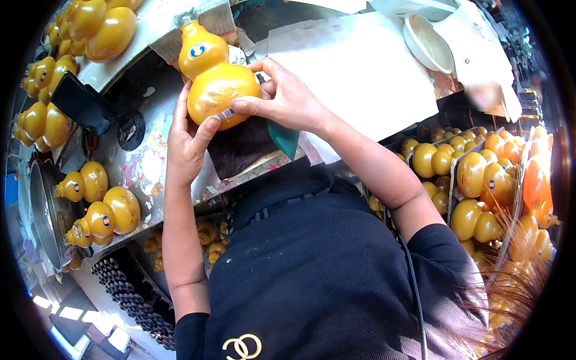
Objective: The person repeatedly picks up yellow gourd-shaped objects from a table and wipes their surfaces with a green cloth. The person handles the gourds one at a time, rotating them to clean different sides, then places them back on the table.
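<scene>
I hold a glossy yellow-orange gourd-shaped bottle (213, 75) upright over a metal worktable (144, 162). It has a small round blue sticker on its upper bulb and a small white label strip at its lower front. My left hand (189, 141) cups the bottle's lower left side from below. My right hand (282, 96) grips its right side, with the thumb pressed on the white label strip.
More gourd bottles lie at the table's left edge (99, 207), at the far left (45, 117) and top left (99, 27). Trays of them (474, 174) fill the right. A white paper sheet (360, 66) and a white bowl (427, 42) lie beyond.
</scene>
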`<state>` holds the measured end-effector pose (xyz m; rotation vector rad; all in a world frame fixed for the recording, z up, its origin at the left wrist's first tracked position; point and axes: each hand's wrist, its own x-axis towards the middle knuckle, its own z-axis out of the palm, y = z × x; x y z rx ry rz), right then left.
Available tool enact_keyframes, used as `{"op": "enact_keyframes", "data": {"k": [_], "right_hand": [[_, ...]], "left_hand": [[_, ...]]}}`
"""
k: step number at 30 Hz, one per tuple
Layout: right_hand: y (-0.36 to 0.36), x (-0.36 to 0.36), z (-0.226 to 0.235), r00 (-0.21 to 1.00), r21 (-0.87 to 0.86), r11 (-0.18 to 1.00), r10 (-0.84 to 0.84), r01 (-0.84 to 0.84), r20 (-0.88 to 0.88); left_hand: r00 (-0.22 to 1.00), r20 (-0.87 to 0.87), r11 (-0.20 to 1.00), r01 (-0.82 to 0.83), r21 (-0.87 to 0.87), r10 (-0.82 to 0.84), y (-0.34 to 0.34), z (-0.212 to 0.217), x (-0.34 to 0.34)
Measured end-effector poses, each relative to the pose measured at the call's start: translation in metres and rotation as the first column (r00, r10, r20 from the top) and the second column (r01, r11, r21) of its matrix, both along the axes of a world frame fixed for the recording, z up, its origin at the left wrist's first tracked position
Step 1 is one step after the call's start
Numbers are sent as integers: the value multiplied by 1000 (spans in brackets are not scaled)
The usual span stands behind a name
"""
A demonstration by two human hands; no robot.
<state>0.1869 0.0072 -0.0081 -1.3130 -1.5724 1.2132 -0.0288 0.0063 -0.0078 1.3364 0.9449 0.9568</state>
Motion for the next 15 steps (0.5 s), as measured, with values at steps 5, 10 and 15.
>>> {"op": "enact_keyframes", "data": {"k": [5, 10, 15], "right_hand": [[-13, 15, 12, 673, -493, 869, -393, 49, -626], [-45, -6, 27, 904, -17, 974, -215, 225, -370], [-44, -25, 15, 975, 514, 835, -222, 197, -14]], "left_hand": [[1000, -16, 1000, -18, 21, 18, 0, 2, -3], [993, -111, 997, -42, 57, 48, 1, 3, 7], [998, -68, 1000, -4, 26, 5, 3, 3, 3]]}}
